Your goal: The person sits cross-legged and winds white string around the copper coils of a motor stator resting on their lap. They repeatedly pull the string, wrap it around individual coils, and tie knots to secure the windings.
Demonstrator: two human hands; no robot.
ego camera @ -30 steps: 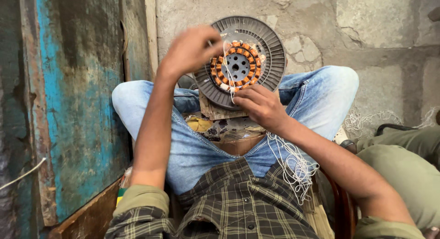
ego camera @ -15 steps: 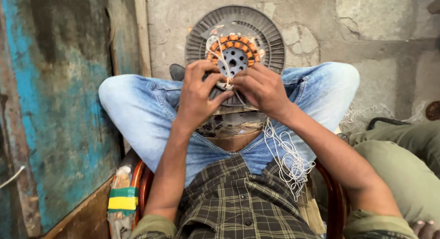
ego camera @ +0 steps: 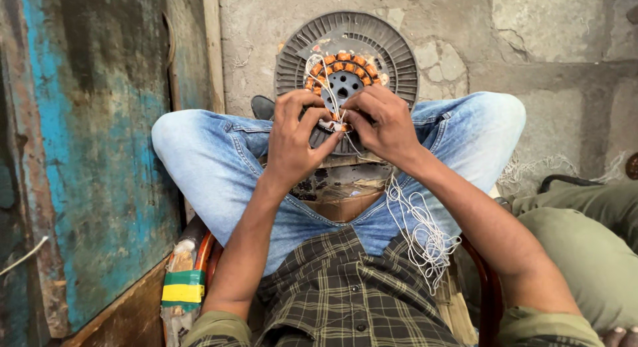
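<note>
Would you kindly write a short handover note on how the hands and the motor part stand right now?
Left hand: fingers pinch the white thread at the lower edge of the round grey ribbed motor disc.
Right hand: fingertips press at the same spot, against the ring of orange copper coils.
The disc stands upright on the lap, between the blue-jeaned knees.
A loose bundle of white thread hangs over the right thigh.
Done: thread already runs across the upper coils.
Left: the lower coils are hidden by the hands, so I cannot tell.

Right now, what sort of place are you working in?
Probably a small informal repair workshop: a round motor stator with copper coils stands on the lap, white thread hangs down, beside a rough concrete wall and peeling blue door.
</note>
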